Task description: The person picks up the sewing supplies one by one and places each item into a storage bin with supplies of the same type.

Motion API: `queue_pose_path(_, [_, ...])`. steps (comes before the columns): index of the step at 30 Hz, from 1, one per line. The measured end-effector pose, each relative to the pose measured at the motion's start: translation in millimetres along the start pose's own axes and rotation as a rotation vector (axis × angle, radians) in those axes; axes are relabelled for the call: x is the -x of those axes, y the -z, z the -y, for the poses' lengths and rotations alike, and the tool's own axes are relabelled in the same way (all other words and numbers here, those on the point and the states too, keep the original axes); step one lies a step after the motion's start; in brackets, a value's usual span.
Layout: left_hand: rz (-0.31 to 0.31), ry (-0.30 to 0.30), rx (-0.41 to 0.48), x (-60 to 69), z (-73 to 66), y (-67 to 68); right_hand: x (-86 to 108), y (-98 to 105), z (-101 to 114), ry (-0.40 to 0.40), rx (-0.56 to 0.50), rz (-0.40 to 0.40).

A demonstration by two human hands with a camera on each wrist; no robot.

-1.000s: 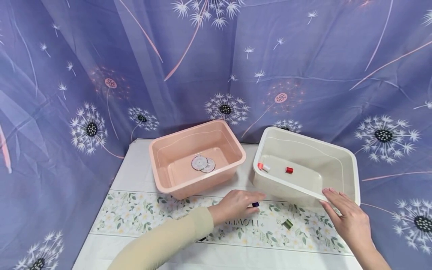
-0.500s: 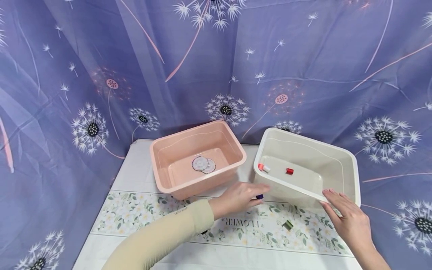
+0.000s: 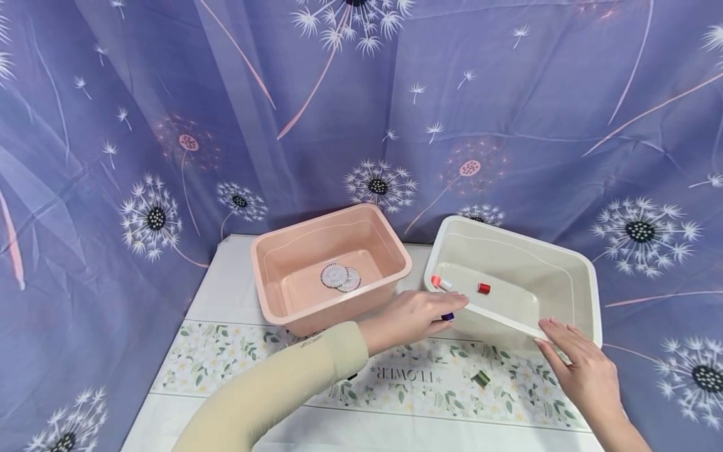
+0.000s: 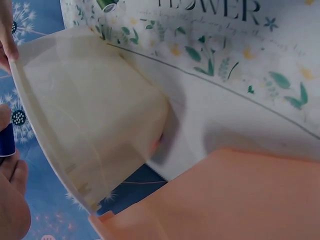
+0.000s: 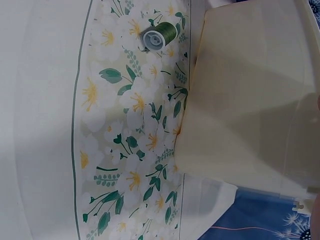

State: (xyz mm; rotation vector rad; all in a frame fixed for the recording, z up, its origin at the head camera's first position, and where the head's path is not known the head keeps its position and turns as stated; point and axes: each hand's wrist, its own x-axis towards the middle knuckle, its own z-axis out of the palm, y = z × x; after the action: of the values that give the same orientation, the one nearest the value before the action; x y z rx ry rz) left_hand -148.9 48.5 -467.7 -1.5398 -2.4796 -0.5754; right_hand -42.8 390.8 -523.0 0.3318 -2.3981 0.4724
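My left hand [image 3: 415,317] pinches a dark blue spool of thread [image 3: 448,317] at the near left edge of the cream bin [image 3: 508,323]. In the left wrist view the blue spool [image 4: 7,140] sits between thumb and fingers, beyond the bin's rim. My right hand [image 3: 584,364] rests on the bin's near right rim with its fingers fairly straight. Inside the bin lie a red spool [image 3: 484,289], a white spool [image 3: 445,284] and a coral spool [image 3: 436,281]. A green spool [image 3: 481,378] lies on the tablecloth before the bin, also plain in the right wrist view.
To the left stands a pink bin [image 3: 333,314] holding two round pin wheels [image 3: 334,275]. A flowered strip runs across the white tablecloth [image 3: 418,427]. Something small and dark [image 3: 353,376] shows partly under the left forearm. A dandelion-print curtain [image 3: 316,94] hangs behind.
My left hand has moved right and away from me with the dark blue spool, from over the tablecloth up to the cream bin's rim. The right hand has stayed on the rim.
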Motion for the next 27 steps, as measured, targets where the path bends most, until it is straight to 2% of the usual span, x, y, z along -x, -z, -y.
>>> queue_pose_path(8, [0.012,0.005,-0.054,-17.2,0.0,3.7,0.3,0.5,-0.1,-0.003,-0.004,0.001])
queue_pose_path(14, [0.023,0.031,-0.038,-31.1,-0.2,5.4,0.9,-0.1,-0.4,-0.004,-0.004,-0.005])
queue_pose_path(19, [0.009,0.029,-0.045,-44.2,0.8,3.0,1.2,-1.4,-0.5,0.001,-0.007,-0.019])
queue_pose_path(27, [0.04,0.073,-0.055,-61.1,3.6,-1.3,1.3,-1.6,-0.2,0.0,0.003,-0.019])
